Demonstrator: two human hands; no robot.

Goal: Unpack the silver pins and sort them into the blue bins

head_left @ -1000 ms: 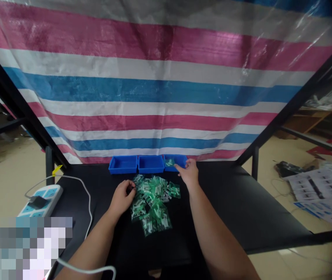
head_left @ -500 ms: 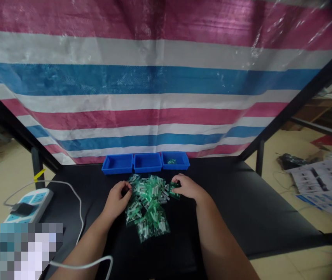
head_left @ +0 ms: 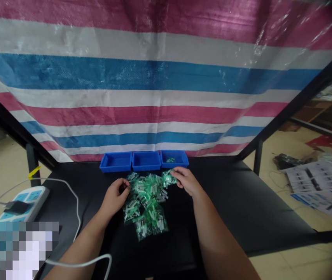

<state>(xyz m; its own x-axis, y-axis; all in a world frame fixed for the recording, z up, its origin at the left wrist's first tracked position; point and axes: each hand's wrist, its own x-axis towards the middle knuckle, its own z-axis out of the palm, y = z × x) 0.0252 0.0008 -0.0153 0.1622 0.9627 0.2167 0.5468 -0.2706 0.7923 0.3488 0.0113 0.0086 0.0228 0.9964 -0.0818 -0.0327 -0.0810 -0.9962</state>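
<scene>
A pile of small green-tinted plastic bags (head_left: pixel 147 194), filled with short pale pieces, lies on the black table. My right hand (head_left: pixel 186 179) pinches one small bag (head_left: pixel 168 178) by its right side, at the pile's upper right edge. At the left edge of the pile is my left hand (head_left: pixel 117 194), its fingers curled with thumb and fingertips close together. Whether anything is between those fingertips is hidden. Just beyond the pile stand three blue bins in a row: the left bin (head_left: pixel 116 168), the middle bin (head_left: pixel 146 167) and the right bin (head_left: pixel 174 165), which has a few small green items inside.
A white power strip (head_left: pixel 38 197) with a black plug and a white cable (head_left: pixel 77 210) lies at the table's left. A blurred-out patch covers the lower left corner. Behind the bins hangs a striped plastic sheet (head_left: pixel 154 74), between black frame bars.
My right hand has lifted the small bag slightly up and left, towards the right bin. My left hand stays beside the pile. The view has shifted a little.
</scene>
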